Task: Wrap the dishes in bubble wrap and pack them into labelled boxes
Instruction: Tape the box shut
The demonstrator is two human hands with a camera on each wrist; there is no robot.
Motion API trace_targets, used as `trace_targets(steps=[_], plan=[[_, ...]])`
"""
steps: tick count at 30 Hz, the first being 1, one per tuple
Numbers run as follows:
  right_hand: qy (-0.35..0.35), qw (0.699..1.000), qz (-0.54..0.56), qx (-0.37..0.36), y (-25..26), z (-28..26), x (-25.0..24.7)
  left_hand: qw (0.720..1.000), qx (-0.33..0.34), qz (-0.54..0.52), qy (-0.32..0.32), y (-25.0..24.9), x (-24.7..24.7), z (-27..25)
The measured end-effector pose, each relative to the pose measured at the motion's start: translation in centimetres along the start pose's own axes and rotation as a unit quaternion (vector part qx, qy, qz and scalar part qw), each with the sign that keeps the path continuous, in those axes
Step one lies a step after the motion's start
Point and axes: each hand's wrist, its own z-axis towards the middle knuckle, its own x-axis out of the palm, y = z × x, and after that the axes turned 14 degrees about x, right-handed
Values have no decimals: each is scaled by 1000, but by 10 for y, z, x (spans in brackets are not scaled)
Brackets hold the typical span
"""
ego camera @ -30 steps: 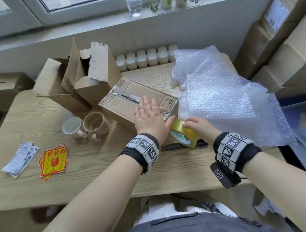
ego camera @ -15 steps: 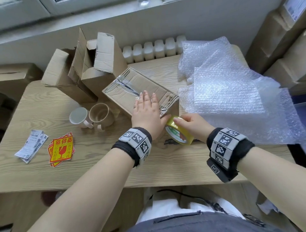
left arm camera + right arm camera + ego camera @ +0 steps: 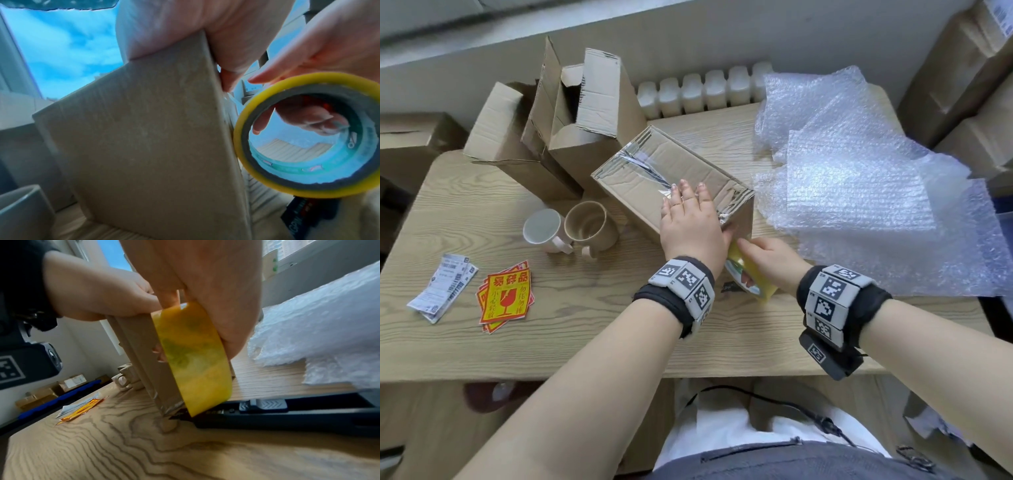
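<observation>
Since a second ago the tape roll (image 3: 751, 274) has tipped up and slid in tighter against the near corner of the closed box (image 3: 671, 178), and the right hand (image 3: 770, 260) has come in with it, close beside the left. That right hand is clamped on the roll, fingers through the core and thumb over the yellow rim. The left hand (image 3: 690, 226) lies flat on the box lid, fingers straight and together, thumb hooked over the near edge, pressing down without gripping.

Under the roll, a dark box cutter (image 3: 287, 412) lies on the table (image 3: 571, 342), its blade end right by the box corner. Left of the hands, red fragile stickers (image 3: 506, 298) and white slips (image 3: 441, 287) wait near the table edge.

Further in, two mugs (image 3: 571, 226) lie on their sides against the box, bare and unwrapped. Right of the box, sheets of bubble wrap (image 3: 859, 178) are piled up. Beyond stand open boxes (image 3: 582, 113), flaps up.

Now the risks, as I read it: the tape could go on crooked or wrinkle if the roll is pulled while the box twists under a flat palm. The knuckles are working just above that cutter, so a slip downward could catch the blade. And a shove of the box leftward could roll those mugs toward the edge.
</observation>
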Motion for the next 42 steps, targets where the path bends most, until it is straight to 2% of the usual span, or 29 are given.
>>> trace_targets(steps=[5, 10, 13, 16, 18, 19, 21, 24, 26, 28, 31, 33, 35, 38, 42], plan=[[2, 1000, 14, -8, -4, -7, -4, 1000, 9, 0, -5, 2, 2, -1], [42, 998, 45, -1, -7, -9, -7, 1000, 11, -1, -8, 3, 1, 0], [14, 1000, 11, -2, -9, -5, -12, 1000, 20, -6, -12, 7, 0, -1], [22, 997, 70, 12, -16, -3, -17, 999, 45, -4, -14, 19, 1, -9], [-27, 1000, -6, 7, -24, 1, -22, 998, 68, 2, -10, 30, 1, -18], [-71, 993, -97, -4, -30, 3, -25, 997, 78, 2, -7, 36, 0, -23], [-129, 950, -283, -28, -38, 8, -26, 996, 88, -4, -4, 47, -1, -31], [-141, 881, -449, -54, -48, 13, -19, 997, 74, 0, -11, 55, 0, -43], [-158, 854, -491, -62, -51, 14, -12, 998, 53, 6, -26, 54, 2, -52], [-177, 842, -505, -64, -54, 15, -7, 998, 28, -5, -59, 50, 6, -63], [-190, 833, -517, -57, -58, 16, -4, 981, -31, -94, -166, 44, 13, -83], [-185, 836, -515, -49, -60, 16, -2, 951, -81, -148, -257, 40, 19, -96], [-164, 855, -491, -26, -61, 14, -2, 922, -119, -184, -320, 37, 28, -106], [-142, 904, -403, 14, -63, 10, -4, 904, -156, -245, -314, 34, 36, -111], [-117, 948, -298, -4, -62, 0, -14, 890, -169, -282, -317, 27, 37, -110]])
